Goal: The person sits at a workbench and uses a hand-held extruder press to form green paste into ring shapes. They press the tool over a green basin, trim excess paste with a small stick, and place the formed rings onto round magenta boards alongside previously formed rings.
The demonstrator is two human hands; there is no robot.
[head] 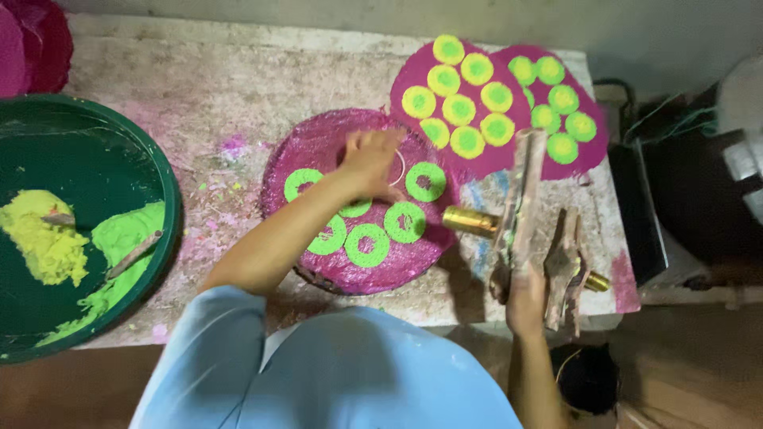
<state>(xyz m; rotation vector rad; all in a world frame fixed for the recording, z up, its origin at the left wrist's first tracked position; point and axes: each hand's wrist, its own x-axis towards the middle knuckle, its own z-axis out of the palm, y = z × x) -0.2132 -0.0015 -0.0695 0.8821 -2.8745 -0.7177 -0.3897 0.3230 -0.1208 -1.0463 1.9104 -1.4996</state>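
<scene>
A worn, powder-stained pale table (pixel 199 87) stands against a plain grey wall (pixel 397 16), with brown floor (pixel 699 373) beside it.

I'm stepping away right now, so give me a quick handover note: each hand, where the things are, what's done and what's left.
Left hand: over the round pink mat, fingers at the green rings; a grip cannot be told.
Right hand: shut on the wooden press, its brass barrel pointing at the mat.
Done: two mats of filled yellow-and-green discs at the back; about six green rings laid, centres open.
Left: yellow and green dough remains in the green basin; a second press lies alongside.
</scene>
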